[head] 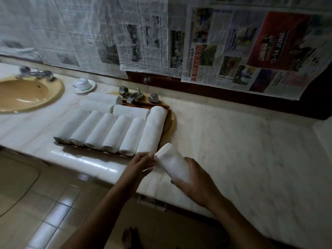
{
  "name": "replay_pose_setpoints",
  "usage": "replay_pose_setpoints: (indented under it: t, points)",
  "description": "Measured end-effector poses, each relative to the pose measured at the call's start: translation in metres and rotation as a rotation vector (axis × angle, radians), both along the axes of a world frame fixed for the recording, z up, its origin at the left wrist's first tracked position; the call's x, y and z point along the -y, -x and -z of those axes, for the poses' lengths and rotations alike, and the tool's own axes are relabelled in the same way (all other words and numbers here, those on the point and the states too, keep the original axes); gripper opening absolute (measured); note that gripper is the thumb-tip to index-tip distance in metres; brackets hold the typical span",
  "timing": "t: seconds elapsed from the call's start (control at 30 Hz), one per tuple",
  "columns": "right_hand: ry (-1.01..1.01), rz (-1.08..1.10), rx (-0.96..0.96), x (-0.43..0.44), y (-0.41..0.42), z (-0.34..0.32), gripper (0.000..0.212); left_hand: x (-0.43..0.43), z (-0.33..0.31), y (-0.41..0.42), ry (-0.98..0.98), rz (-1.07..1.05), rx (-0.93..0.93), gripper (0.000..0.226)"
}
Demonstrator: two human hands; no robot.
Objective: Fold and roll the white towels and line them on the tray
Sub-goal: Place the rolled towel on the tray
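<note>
Newspaper sheets (161, 33) cover the whole far wall, and below them the pale marble counter (242, 141) runs left to right. Far left, there's the tan sink (27, 94). Centre of the counter, the wooden tray (154, 105) is almost full: a row of six rolled towels (111, 132) lies side by side, touching, their ends facing the near edge, and three more rolls (105, 99) lie crosswise behind them at the far side.

And here's one more: a towel roll (172, 162) is held above the near edge of the counter, just right of the sixth roll, tilted, its far end up. The right hand (195, 184) wraps the roll's near half, thumb on one side and fingers round the other. The left hand (142, 164) touches the roll's left side; it's blurred, so whether those fingers clasp it or only press cannot be told.

Behind the tray stand the metal taps (136, 96), and to their left a white cup on a saucer (83, 84).
</note>
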State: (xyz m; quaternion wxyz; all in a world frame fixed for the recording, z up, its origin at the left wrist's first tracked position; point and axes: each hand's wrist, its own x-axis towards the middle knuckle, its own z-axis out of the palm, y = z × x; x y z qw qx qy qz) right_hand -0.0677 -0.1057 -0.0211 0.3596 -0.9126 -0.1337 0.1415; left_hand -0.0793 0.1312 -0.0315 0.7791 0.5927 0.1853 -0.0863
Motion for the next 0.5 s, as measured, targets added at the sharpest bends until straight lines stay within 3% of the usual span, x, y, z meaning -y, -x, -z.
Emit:
replay_pose_setpoints:
  t: [0.13,0.27,0.37,0.43,0.5]
  points:
    - [-0.051,0.060,0.011,-0.029,-0.012,-0.005,0.081,-0.064,0.027,0.001,0.073,-0.330,-0.205,0.032]
    - [-0.145,0.149,-0.028,-0.070,-0.024,-0.008,0.080,-0.123,0.049,-0.001,0.100,-0.492,-0.343,0.042]
    - [-0.210,0.210,-0.045,-0.102,-0.032,-0.012,0.077,-0.154,0.063,-0.012,0.052,-0.555,-0.399,0.043]
    - [-0.243,0.240,-0.039,-0.127,-0.038,-0.014,0.075,-0.175,0.070,-0.020,-0.027,-0.475,-0.404,0.042]
    - [-0.264,0.264,-0.027,-0.146,-0.043,-0.018,0.072,-0.187,0.069,-0.030,0.013,-0.415,-0.392,0.032]
